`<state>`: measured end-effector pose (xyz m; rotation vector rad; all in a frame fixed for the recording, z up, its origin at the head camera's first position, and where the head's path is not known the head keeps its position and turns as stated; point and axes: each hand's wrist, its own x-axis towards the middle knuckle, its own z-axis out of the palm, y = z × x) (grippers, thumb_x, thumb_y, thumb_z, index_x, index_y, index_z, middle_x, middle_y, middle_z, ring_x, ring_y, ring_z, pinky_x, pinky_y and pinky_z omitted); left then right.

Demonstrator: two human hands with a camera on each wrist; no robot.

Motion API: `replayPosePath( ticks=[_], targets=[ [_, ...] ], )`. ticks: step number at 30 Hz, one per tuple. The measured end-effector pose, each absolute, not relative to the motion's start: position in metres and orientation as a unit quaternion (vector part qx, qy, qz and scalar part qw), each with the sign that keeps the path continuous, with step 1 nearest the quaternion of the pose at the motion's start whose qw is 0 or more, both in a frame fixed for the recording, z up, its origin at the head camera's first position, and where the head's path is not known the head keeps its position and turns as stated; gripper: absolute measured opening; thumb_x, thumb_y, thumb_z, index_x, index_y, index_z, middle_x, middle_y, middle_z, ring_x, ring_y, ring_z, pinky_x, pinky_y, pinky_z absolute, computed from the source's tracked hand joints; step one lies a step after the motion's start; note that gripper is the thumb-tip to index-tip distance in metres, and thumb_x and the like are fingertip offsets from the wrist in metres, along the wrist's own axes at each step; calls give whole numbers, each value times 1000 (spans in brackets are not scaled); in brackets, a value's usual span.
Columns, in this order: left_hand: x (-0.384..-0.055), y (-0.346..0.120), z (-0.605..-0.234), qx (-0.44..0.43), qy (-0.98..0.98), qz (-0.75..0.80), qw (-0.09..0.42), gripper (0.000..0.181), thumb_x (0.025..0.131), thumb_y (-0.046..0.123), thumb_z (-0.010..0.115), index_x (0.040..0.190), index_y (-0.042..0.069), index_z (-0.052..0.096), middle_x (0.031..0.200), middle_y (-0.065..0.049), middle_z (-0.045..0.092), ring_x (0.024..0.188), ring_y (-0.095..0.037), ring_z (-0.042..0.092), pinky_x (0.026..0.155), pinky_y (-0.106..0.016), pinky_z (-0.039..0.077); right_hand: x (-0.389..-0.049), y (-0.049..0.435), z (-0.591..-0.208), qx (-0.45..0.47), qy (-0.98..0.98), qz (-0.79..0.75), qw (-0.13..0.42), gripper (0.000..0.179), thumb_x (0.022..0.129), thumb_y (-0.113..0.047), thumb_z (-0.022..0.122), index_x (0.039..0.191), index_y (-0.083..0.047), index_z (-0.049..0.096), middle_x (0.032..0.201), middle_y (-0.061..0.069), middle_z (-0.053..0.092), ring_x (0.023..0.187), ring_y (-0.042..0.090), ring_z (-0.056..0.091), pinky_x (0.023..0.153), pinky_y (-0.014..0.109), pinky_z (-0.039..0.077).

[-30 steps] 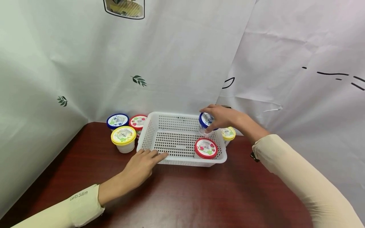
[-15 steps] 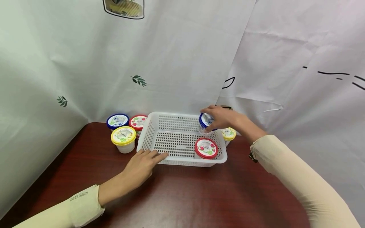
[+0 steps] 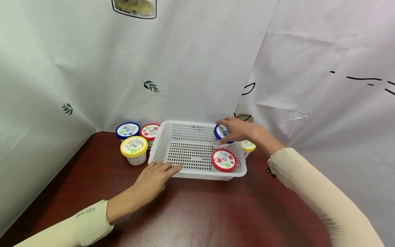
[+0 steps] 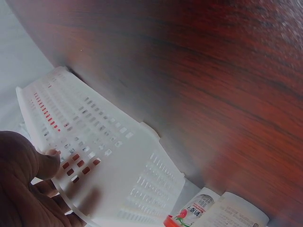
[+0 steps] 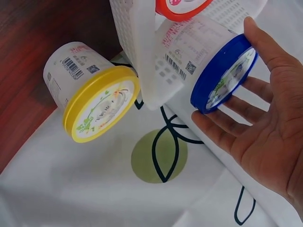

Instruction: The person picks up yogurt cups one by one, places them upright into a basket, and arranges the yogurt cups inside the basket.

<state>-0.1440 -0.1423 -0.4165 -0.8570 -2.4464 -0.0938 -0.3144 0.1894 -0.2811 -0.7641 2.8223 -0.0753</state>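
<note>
In the head view a white perforated plastic basket (image 3: 200,177) stands on the table. My left hand (image 3: 151,181) holds its near rim at the left; the left wrist view shows the thumb outside the wall and the other fingers over the rim. At the basket's back right corner, my right hand (image 3: 240,130) grips a blue-lidded paper tub (image 5: 225,73) by the lid, thumb and fingers at opposite edges. The tub is inside the basket, its base partly hidden. In front of it, also inside, is a red-lidded tub (image 3: 224,160).
Left of the basket stand a blue-lidded tub (image 3: 128,130), a yellow-lidded tub (image 3: 134,147) and another red-lidded tub (image 3: 150,131). Outside the basket's right wall is a second yellow-lidded tub (image 5: 102,111), partly hidden by the right arm in the head view. A white cloth backdrop (image 3: 191,68) rises behind.
My right hand and the blue-lidded tub have shifted slightly down and to the left at the basket's corner. The left hand and basket stay almost where they were.
</note>
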Motion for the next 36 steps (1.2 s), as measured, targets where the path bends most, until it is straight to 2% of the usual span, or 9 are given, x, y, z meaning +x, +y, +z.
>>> replayPosePath(
  ticks=[6, 17, 36],
  targets=[
    [-143, -142, -416, -317, -908, -33, 272, 63, 84, -10, 75, 138, 23, 79, 102, 0, 75, 86, -24, 71, 74, -36, 49, -316, 190, -288, -251, 961, -24, 112, 100, 99, -53, 84, 177, -14, 36, 180, 25, 37, 168, 48, 37, 133, 67, 38],
    [-144, -143, -415, -318, -907, -34, 275, 62, 85, -10, 74, 138, 22, 79, 102, -1, 75, 86, -24, 71, 75, -37, 49, -316, 187, -297, -248, 961, -18, 119, 98, 102, -58, 79, 178, -15, 35, 179, 25, 39, 166, 48, 41, 132, 67, 39],
    [-143, -142, -415, -319, -906, -33, 275, 62, 84, -10, 73, 137, 22, 79, 102, 0, 75, 87, -24, 71, 75, -37, 50, -316, 178, -308, -233, 963, -19, 135, 100, 100, -58, 80, 178, -16, 34, 181, 24, 36, 169, 48, 37, 132, 67, 40]
  ],
)
